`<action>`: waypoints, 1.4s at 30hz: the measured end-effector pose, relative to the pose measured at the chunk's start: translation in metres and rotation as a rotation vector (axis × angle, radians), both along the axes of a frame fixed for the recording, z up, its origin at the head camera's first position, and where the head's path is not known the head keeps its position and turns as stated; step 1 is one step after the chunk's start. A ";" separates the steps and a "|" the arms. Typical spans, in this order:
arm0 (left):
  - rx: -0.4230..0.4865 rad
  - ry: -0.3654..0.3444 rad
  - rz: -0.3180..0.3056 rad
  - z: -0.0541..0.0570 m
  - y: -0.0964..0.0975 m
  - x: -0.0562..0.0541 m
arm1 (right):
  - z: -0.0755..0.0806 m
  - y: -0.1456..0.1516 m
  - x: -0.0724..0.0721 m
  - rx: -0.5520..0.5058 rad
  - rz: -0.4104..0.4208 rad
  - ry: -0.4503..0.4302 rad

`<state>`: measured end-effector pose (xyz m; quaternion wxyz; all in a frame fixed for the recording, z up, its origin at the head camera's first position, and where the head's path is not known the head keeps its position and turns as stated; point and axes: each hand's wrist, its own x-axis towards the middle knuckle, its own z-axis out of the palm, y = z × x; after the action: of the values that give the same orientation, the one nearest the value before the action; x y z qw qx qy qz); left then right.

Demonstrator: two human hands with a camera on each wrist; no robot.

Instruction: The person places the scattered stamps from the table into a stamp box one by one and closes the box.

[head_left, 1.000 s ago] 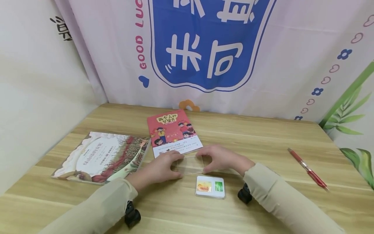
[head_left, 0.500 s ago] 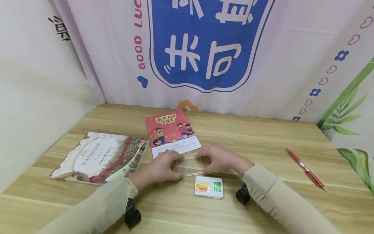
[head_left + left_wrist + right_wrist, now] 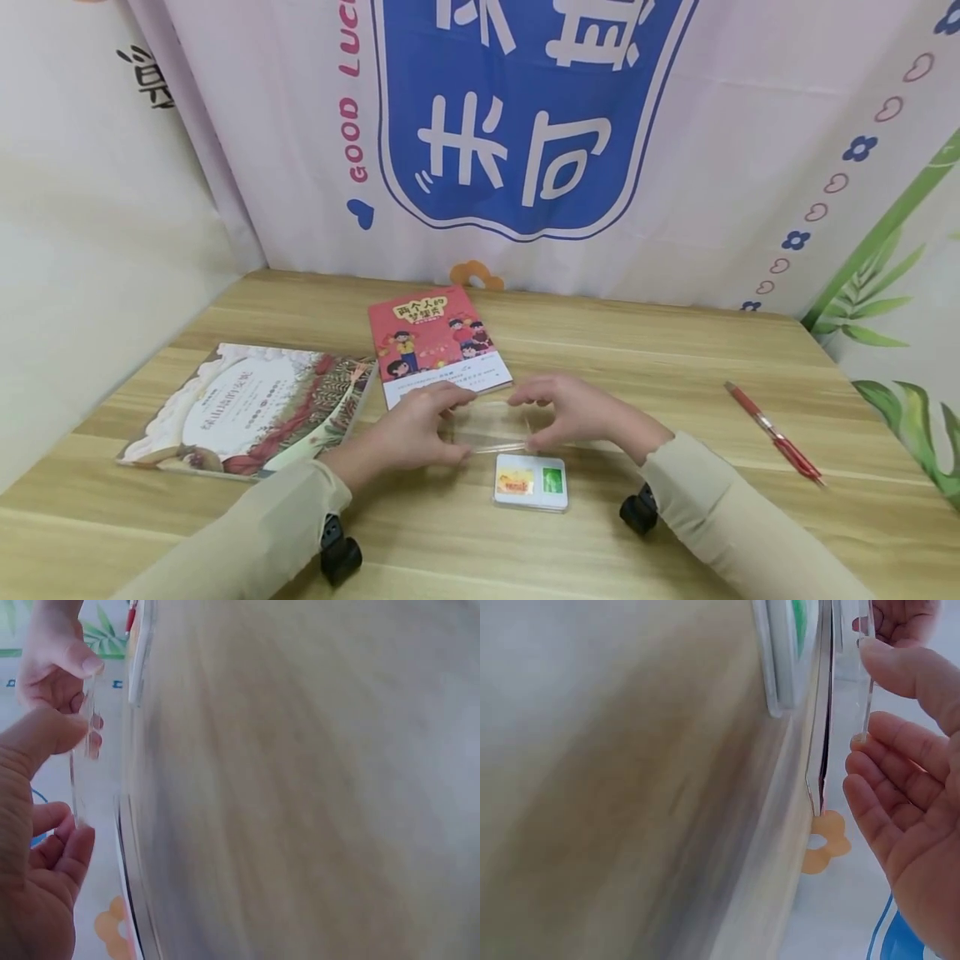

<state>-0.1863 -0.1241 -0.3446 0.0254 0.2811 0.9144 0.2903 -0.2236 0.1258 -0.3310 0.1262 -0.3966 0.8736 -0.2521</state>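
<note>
A clear, rectangular plastic lid [image 3: 491, 427] is held up over the table, between both hands. My left hand [image 3: 416, 427] grips its left end, thumb on the near edge and fingers on the far edge. At the other end, my right hand [image 3: 588, 414] has its thumb and fingertips on the lid's edges. In the right wrist view the lid [image 3: 866, 690] appears as a thin transparent strip between thumb and index finger. Just in front lies a flat white case [image 3: 530, 482] with an orange-yellow picture and a green one on top.
A red booklet [image 3: 435, 342] lies behind the hands, partly overlapped by the left one. To the left rests a picture book [image 3: 251, 408] with a white oval on its cover. A red pen [image 3: 772, 433] is at the right. A printed curtain [image 3: 510, 167] hangs along the table's back edge.
The right hand has shifted slightly right relative to the lid, and its fingers look a little more spread. The left hand keeps its hold. The whole head view has drifted slightly.
</note>
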 end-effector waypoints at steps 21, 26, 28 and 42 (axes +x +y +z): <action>0.186 0.068 -0.186 -0.001 0.011 0.005 | -0.011 0.033 0.037 -0.271 -0.182 -0.062; 0.238 0.068 -0.197 -0.003 0.016 0.010 | -0.018 0.037 0.053 -0.414 -0.235 -0.124; 0.251 0.062 -0.203 -0.004 0.018 0.012 | -0.021 0.038 0.059 -0.468 -0.258 -0.155; 0.278 -0.155 -0.107 -0.019 0.031 0.025 | -0.045 0.042 0.082 -0.582 -0.386 -0.338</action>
<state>-0.1611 -0.0934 -0.3638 0.0721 0.3072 0.8444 0.4329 -0.1412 0.1675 -0.3755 0.1008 -0.1969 0.7910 -0.5704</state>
